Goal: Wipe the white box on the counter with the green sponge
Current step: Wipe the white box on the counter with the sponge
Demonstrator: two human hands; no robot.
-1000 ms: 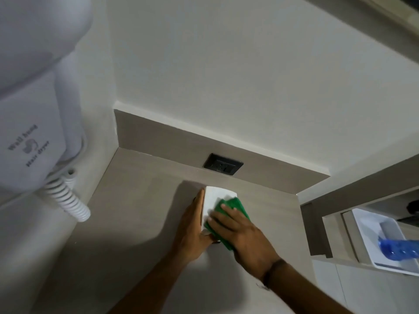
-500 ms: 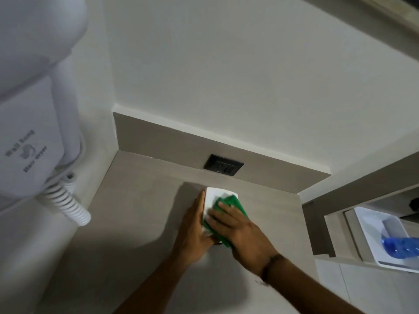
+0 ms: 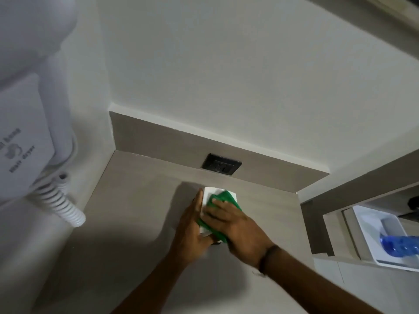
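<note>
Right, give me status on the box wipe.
Left hand flat against white box, bracing it. Right hand presses green sponge on box top. Counter around it shows no obstruction.

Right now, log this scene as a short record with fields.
surface: beige counter
target: white box, lying on the counter below a black outlet
tool: green sponge, flat on top of the box
left hand: flat against the box's left side, steadying it
right hand: pressing the sponge down
nearby: wall hair dryer at left, white tray with blue bottle at right
</note>
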